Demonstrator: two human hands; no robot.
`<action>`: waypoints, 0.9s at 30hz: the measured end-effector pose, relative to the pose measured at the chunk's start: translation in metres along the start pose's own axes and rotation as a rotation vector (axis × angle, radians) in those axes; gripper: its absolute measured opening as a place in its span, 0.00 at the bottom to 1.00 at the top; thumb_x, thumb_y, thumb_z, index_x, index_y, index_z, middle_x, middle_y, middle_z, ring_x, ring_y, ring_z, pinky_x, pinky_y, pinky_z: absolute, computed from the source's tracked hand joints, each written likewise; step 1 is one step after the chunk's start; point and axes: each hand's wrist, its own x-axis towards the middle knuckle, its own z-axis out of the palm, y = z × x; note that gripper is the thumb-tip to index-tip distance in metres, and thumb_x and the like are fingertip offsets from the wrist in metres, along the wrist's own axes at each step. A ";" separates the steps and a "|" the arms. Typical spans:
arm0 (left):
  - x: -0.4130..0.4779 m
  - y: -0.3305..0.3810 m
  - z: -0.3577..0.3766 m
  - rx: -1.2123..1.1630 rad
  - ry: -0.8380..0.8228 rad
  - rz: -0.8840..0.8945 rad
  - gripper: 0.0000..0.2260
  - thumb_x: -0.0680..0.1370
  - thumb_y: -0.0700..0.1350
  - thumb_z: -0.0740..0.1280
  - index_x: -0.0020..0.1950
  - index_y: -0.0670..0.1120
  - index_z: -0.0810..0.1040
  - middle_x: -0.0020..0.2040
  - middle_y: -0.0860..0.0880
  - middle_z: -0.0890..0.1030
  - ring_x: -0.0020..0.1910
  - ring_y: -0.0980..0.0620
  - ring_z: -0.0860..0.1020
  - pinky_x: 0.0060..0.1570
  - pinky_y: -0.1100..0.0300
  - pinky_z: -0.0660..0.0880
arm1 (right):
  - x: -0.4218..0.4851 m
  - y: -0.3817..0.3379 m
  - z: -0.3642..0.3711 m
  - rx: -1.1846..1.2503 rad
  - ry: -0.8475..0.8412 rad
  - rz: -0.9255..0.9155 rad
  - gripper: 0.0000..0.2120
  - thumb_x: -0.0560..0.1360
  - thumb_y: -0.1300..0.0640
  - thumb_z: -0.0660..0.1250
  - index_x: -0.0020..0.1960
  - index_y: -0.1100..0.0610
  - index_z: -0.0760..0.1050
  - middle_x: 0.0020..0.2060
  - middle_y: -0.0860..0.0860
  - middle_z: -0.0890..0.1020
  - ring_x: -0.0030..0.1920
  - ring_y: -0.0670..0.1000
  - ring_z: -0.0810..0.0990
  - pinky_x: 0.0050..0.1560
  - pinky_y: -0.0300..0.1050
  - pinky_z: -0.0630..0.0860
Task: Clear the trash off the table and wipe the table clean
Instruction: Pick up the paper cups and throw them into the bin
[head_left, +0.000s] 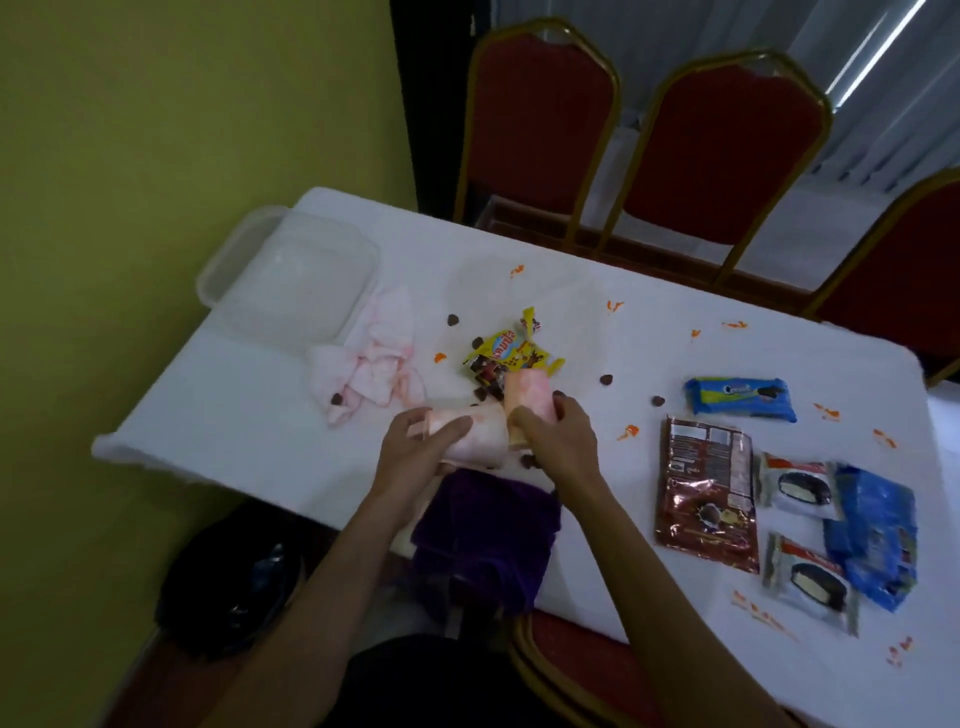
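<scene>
Purple cloth (488, 530) idle at near table (260, 415) edge. Bin bag (228, 587) on floor left. Left hand (415, 452) and right hand (556, 436) both grip stained tissue (483, 434). Trash-clearing step. Next: bag it, then yellow wrapper (506, 351), snack packs (706, 488) right; wipe last.

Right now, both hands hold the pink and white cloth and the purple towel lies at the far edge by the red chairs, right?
No. The left hand and right hand do hold the pink and white cloth, but the head view shows the purple towel at the near edge of the table, just below them.
</scene>
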 end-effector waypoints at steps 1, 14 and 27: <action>-0.003 -0.004 -0.010 -0.036 0.037 -0.008 0.30 0.71 0.51 0.78 0.69 0.46 0.71 0.60 0.47 0.78 0.54 0.49 0.81 0.41 0.58 0.81 | -0.006 -0.004 0.010 -0.009 -0.034 -0.019 0.21 0.69 0.47 0.71 0.58 0.53 0.73 0.51 0.49 0.79 0.46 0.46 0.79 0.39 0.45 0.81; -0.019 -0.039 -0.163 -0.415 0.283 -0.036 0.44 0.56 0.58 0.83 0.68 0.46 0.75 0.61 0.44 0.81 0.56 0.46 0.82 0.48 0.54 0.83 | -0.075 -0.044 0.150 -0.183 -0.319 -0.208 0.27 0.72 0.47 0.72 0.67 0.55 0.70 0.57 0.47 0.77 0.55 0.48 0.77 0.48 0.41 0.75; -0.047 -0.083 -0.386 -0.529 0.475 -0.077 0.33 0.60 0.54 0.81 0.64 0.51 0.79 0.56 0.49 0.85 0.54 0.47 0.84 0.55 0.46 0.82 | -0.168 -0.058 0.353 -0.376 -0.535 -0.276 0.28 0.71 0.44 0.72 0.68 0.52 0.71 0.60 0.49 0.78 0.55 0.50 0.78 0.52 0.42 0.76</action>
